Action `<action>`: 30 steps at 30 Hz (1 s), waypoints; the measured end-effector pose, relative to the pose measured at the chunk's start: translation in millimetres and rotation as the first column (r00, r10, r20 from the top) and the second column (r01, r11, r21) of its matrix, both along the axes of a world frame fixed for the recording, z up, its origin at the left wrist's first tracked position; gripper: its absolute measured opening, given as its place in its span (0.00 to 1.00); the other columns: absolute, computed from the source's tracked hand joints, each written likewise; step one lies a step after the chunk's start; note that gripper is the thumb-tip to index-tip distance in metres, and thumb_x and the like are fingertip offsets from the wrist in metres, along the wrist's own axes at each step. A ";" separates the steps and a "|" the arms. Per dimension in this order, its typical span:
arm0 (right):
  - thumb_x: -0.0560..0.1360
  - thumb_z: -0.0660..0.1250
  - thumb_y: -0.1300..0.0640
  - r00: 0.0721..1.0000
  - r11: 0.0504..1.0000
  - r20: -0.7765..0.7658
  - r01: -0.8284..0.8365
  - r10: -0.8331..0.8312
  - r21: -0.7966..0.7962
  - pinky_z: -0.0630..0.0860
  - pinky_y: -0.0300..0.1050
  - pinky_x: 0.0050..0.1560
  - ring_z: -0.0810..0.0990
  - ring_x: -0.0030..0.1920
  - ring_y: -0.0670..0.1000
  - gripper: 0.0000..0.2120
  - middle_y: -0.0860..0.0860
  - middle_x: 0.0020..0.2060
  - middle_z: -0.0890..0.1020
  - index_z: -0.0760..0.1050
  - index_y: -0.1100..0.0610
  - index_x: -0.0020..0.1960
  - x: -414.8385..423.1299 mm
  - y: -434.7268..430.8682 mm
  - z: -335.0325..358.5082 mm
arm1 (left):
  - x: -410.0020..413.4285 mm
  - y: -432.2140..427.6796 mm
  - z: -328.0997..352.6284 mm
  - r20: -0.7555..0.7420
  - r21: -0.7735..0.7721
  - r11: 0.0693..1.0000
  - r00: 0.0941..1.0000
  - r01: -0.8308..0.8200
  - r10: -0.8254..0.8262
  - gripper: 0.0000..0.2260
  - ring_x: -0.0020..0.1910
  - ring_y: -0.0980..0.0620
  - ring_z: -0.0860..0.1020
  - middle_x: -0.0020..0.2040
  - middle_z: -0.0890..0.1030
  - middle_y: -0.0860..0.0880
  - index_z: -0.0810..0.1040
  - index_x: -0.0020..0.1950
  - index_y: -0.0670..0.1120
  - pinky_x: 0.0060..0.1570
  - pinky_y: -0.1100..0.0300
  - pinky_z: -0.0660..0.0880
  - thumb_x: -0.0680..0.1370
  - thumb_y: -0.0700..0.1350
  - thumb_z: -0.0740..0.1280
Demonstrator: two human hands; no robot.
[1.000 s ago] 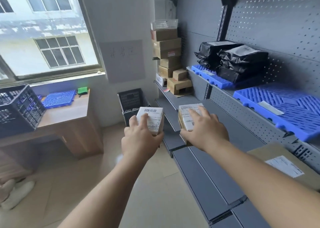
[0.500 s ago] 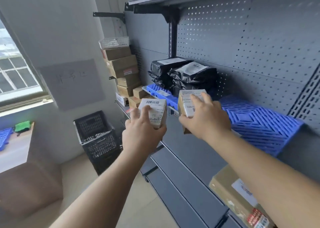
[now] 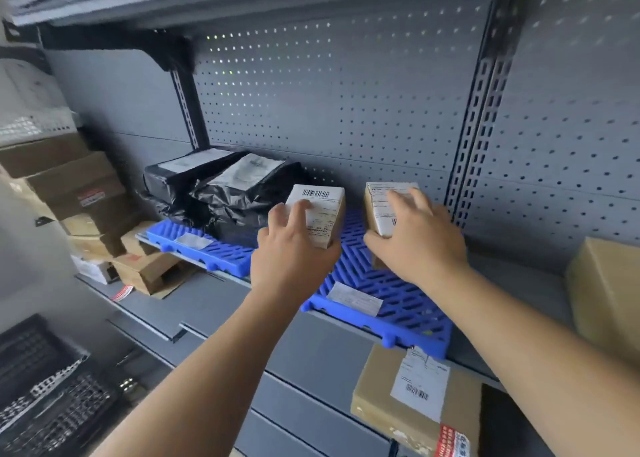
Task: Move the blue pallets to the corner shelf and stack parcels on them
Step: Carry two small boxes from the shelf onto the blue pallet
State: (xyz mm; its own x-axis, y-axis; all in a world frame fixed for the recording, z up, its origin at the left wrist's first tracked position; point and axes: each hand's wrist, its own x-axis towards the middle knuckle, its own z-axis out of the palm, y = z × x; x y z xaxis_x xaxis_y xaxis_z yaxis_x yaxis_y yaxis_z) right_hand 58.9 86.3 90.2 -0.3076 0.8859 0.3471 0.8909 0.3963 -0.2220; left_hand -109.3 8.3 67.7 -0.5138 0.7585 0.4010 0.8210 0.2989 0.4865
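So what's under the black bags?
The bags lie on a blue pallet; its front strip with a white label shows. Its back part beneath them is covered.

The grey shelf carries a left blue pallet, a right blue pallet and a cardboard box.

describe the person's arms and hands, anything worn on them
Both are bare. The left hand and right hand have no gloves, and no rings show. The left forearm and right forearm show no sleeve, watch or bracelet as far as the frame edge. Nails look short and unpainted.
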 end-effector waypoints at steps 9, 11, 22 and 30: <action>0.75 0.59 0.33 0.968 0.965 0.031 0.253 -0.251 -0.077 0.72 0.54 0.56 0.66 0.68 0.62 0.37 0.50 0.79 0.57 0.55 0.45 0.79 8.8 27.0 -8.9 | -7.6 70.5 -1.9 -0.004 -0.038 0.957 0.958 0.288 -0.288 0.30 0.63 0.42 0.71 0.72 0.64 0.53 0.63 0.71 0.60 0.55 0.47 0.74 0.72 0.66 0.68; 0.75 0.58 0.34 0.959 0.955 0.042 0.284 -0.282 -0.089 0.71 0.54 0.54 0.67 0.66 0.62 0.36 0.51 0.77 0.59 0.56 0.46 0.78 7.4 27.0 -11.4 | -9.4 80.9 -4.4 -0.003 -0.060 0.945 0.947 0.320 -0.321 0.31 0.63 0.42 0.70 0.72 0.65 0.53 0.63 0.71 0.60 0.55 0.46 0.75 0.72 0.66 0.68; 0.74 0.61 0.35 0.917 0.908 0.071 0.398 -0.392 -0.132 0.73 0.53 0.55 0.67 0.65 0.60 0.34 0.50 0.76 0.61 0.60 0.46 0.75 0.1 16.7 -12.9 | -10.9 108.7 -13.7 0.016 -0.196 0.873 0.891 0.447 -0.453 0.33 0.63 0.42 0.70 0.71 0.65 0.52 0.62 0.74 0.59 0.54 0.47 0.73 0.71 0.66 0.67; 0.74 0.58 0.33 0.906 0.899 0.157 0.414 -0.393 -0.144 0.69 0.55 0.59 0.68 0.67 0.60 0.35 0.51 0.76 0.63 0.60 0.46 0.77 -3.4 13.7 -24.2 | -14.4 111.5 -20.9 0.048 -0.230 0.837 0.865 0.497 -0.500 0.35 0.65 0.42 0.68 0.73 0.64 0.51 0.61 0.76 0.58 0.55 0.47 0.73 0.72 0.65 0.67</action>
